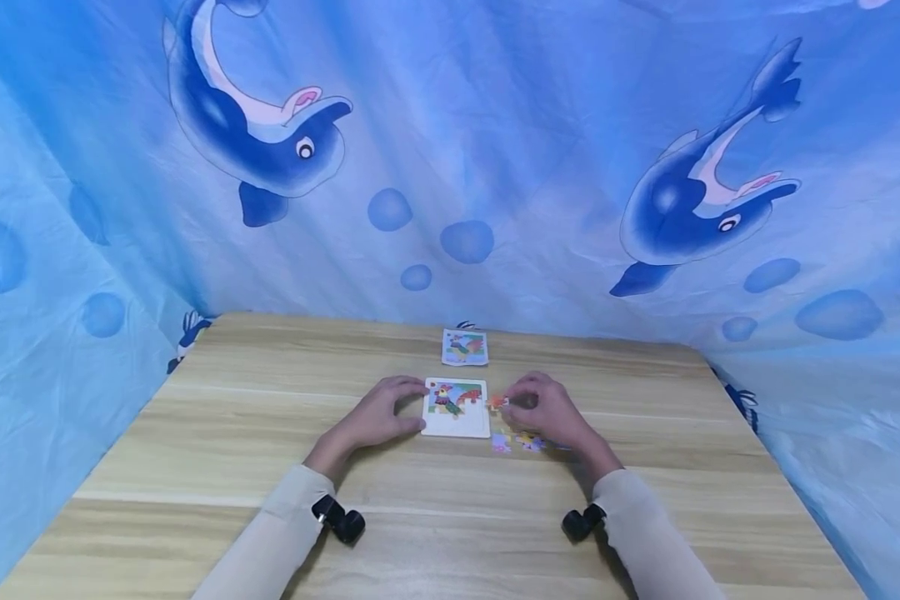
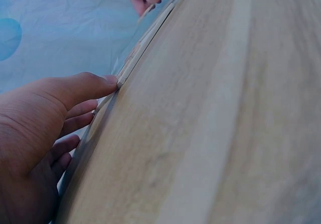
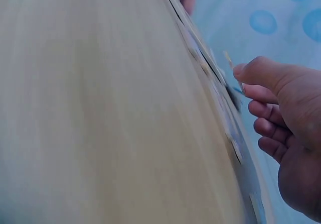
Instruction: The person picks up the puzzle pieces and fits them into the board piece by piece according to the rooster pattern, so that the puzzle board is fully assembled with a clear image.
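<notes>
A square jigsaw puzzle board (image 1: 467, 427) with a white frame lies flat on the table. Its upper part shows a colourful bird picture, while the lower part is plain white. Against the board's left edge rest the thumb and a finger of my left hand (image 1: 378, 412), spread apart; the left wrist view shows the thumb (image 2: 103, 86) touching the rim. Just off the right edge, my right hand (image 1: 549, 410) pinches an orange puzzle piece (image 1: 497, 402) between thumb and finger. That piece appears edge-on and raised in the right wrist view, the hand's other fingers (image 3: 271, 128) curled behind it.
Behind the board lies a small picture card (image 1: 465, 347) with a similar bird. Loose puzzle pieces (image 1: 501, 442) lie at the board's lower right, some partly under my right hand and wrist. A blue dolphin-print curtain (image 1: 480, 167) hangs behind the wooden table (image 1: 457, 525).
</notes>
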Demonstrator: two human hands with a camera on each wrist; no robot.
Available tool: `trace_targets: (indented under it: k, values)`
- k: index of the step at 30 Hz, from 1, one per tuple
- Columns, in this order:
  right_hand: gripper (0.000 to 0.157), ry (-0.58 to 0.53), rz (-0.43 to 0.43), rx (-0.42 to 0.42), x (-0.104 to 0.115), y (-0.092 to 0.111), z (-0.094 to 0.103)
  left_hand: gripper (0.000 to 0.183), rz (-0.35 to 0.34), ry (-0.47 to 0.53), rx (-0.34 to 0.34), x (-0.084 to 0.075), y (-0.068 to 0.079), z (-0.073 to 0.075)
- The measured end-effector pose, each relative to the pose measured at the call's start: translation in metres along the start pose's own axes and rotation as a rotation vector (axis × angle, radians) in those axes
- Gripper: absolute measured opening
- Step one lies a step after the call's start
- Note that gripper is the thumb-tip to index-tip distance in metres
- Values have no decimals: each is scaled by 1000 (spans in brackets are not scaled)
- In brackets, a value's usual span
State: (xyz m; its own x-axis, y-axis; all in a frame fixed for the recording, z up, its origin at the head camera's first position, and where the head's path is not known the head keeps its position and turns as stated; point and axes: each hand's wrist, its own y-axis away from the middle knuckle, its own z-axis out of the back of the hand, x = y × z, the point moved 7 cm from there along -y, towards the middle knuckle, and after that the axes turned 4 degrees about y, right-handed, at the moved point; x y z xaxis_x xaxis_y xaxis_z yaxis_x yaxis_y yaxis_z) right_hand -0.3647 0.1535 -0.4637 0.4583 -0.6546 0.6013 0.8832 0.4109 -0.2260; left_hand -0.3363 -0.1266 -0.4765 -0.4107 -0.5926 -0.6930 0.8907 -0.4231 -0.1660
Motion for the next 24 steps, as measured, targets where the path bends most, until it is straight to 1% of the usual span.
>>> trace_targets:
  k: [5,10,13,20,24]
  values:
    - [20,-15,31,45,15,-10,-19,56,1,-1,-12,3,3,1]
    - [20,-15,22,44,19,-14,-28,56,-12,-2,-6,2,2,0]
    - [19,-5,21,48,18,-16,-31,57,-11,-3,-5,1,1,0]
    - [18,9,48,37,20,-17,-32,57,-3,-4,-10,-1,0,1]
    - [19,2,35,48,21,-17,-33,57,0,-3,-7,0,1,0]
